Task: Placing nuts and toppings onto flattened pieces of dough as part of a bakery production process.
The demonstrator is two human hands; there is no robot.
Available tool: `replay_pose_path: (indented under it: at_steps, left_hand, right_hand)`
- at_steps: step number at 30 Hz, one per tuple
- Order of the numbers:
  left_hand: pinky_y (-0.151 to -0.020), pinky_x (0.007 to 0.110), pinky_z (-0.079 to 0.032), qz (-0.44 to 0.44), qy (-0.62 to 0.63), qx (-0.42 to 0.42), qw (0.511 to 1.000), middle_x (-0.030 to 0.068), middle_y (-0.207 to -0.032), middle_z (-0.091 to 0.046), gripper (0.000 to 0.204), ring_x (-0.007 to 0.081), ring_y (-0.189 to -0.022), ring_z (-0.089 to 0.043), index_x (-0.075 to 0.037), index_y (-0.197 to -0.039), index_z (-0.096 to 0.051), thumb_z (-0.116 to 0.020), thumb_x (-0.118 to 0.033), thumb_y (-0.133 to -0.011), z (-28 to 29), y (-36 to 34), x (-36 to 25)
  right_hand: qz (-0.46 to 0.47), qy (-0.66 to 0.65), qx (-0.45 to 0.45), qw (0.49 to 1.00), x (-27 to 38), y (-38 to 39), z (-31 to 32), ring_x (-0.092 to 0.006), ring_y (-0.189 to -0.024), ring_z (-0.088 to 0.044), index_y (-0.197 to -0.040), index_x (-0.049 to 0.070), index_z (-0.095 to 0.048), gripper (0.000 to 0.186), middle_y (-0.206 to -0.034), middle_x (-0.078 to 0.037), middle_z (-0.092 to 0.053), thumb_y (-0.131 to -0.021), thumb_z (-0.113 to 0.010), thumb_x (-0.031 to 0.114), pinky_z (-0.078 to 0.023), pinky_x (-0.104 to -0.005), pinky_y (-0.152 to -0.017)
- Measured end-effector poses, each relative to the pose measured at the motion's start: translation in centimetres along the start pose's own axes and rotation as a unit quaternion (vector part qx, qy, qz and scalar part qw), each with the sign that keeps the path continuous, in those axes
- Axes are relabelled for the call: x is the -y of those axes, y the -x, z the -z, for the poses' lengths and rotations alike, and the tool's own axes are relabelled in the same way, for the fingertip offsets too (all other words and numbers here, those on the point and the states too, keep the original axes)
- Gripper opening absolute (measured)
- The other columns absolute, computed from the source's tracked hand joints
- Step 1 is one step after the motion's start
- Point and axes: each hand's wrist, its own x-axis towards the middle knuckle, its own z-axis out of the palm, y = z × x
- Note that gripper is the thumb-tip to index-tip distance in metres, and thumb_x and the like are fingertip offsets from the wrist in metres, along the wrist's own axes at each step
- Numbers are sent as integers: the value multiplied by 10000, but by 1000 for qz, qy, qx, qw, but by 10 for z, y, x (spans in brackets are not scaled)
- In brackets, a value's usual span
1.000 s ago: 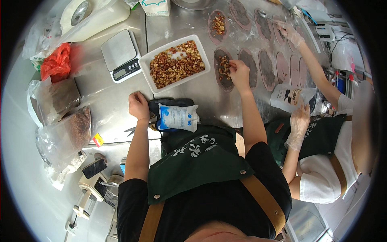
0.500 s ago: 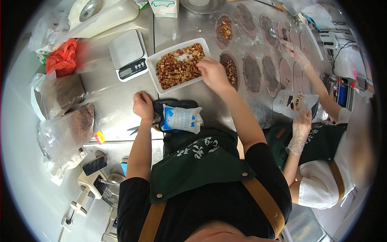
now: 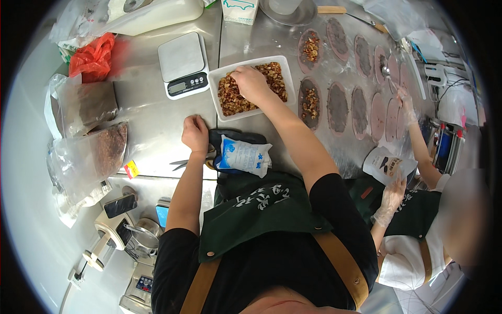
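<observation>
My right hand point(image 3: 247, 81) reaches into a white tray point(image 3: 223, 113) of chopped nut mixture point(image 3: 272, 78), fingertips closed among the nuts; what they grip is hidden. My left hand point(image 3: 195, 133) rests curled on the steel worktop point(image 3: 151, 141), left of a black cloth holding a white-and-blue packet point(image 3: 243, 154), with scissors point(image 3: 183, 164) beside it. Right of the tray lie several oval pink pieces point(image 3: 377, 115), many topped with dark paste point(image 3: 337, 107); two of these carry nut mixture point(image 3: 310, 104).
A digital scale point(image 3: 182, 58), bags point(image 3: 94, 149) and red plastic point(image 3: 91, 57) are at left; a metal bowl point(image 3: 300, 15) and carton point(image 3: 239, 10) at back. A co-worker's gloved hands point(image 3: 391, 196) hold a pouch point(image 3: 386, 165) and a spoon point(image 3: 386, 71) at right.
My right hand has moved left from a nut-topped oval into the tray. My left hand stays curled on the worktop. The co-worker's spoon hand is lower in view.
</observation>
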Motion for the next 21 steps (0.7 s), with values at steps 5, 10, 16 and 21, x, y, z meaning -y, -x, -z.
replay_pose_path:
  at_steps: [5, 10, 16, 21]
  left_hand:
    - [-485, 347, -457, 2, 10, 2, 1000, 65, -720, -612, 95, 254, -558, -593, -79, -825, -545, -587, -164, -827, 1, -1, -1]
    - [-519, 352, -466, 7, 0, 4, 1000, 74, -715, -621, 113, 244, -584, -603, -74, -827, -555, -579, -184, -840, 0, -1, 0]
    - [-519, 356, -466, 11, -1, 4, 1000, 75, -720, -623, 113, 247, -589, -606, -74, -827, -554, -577, -184, -840, 1, 0, -1]
    - [-503, 354, -462, -1, 1, 6, 1000, 71, -723, -617, 105, 253, -573, -597, -81, -821, -554, -581, -181, -834, -2, 1, -2]
  right_hand:
    - [9, 70, -23, 997, 4, 0, -2, -259, -905, -563, -818, 58, -641, 144, -883, -90, -582, -698, -567, 32, -489, -381, -743]
    - [20, 70, -28, 997, 0, 1, -6, -263, -864, -577, -792, 59, -633, 111, -841, -90, -584, -703, -568, 49, -488, -383, -710]
    - [-9, -46, -88, 995, -6, 5, -6, -271, -783, -598, -788, 27, -616, 105, -797, -115, -589, -713, -616, 102, -480, -380, -679]
    - [-172, -355, -56, 917, -20, 26, 6, -161, -726, -618, -965, -12, -614, 298, -878, -109, -639, -708, -722, 93, -486, -258, -647]
